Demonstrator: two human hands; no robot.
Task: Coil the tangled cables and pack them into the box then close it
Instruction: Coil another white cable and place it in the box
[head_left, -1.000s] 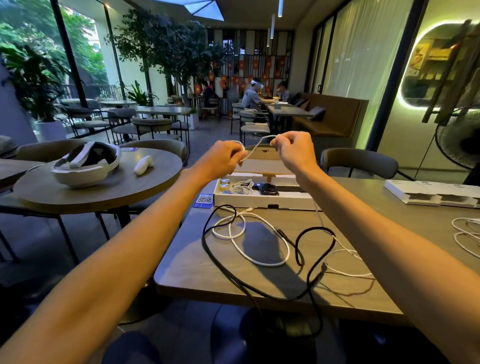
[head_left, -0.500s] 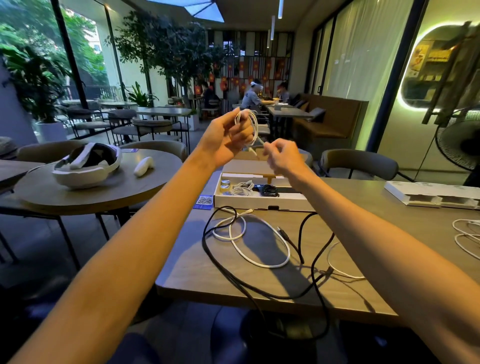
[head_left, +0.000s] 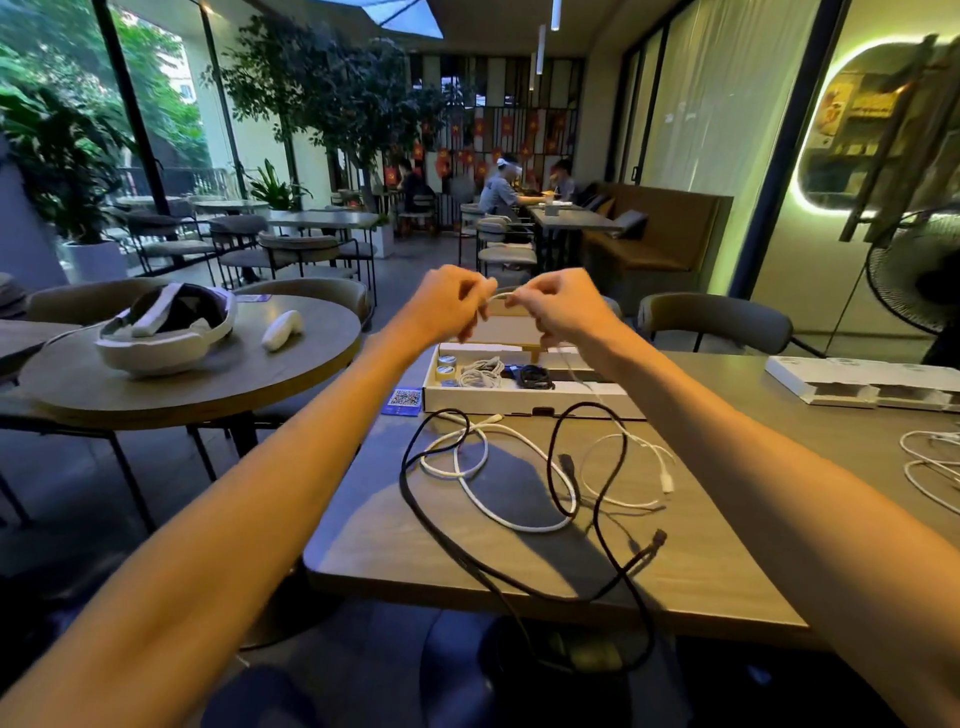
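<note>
1 head-worn wide-angle view, facing forward and down, near the table (head_left: 727, 561)

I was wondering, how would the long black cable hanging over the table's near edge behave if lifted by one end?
Probably floppy: the black cable lies in loose curves and sags past the table edge. It would likely drag the thick white cable along, since they cross. Being thin, it looks light.

The rectangular grey-brown wooden table (head_left: 363, 540) carries an open white cardboard box (head_left: 519, 404) at its far side, with a blue QR-code card (head_left: 404, 400) just left of it. In front of the box, a thick white cable (head_left: 498, 501), a long black cable (head_left: 441, 532) and a thin white cable (head_left: 623, 457) lie tangled. A flat white cardboard tray (head_left: 857, 382) sits far right.
</note>
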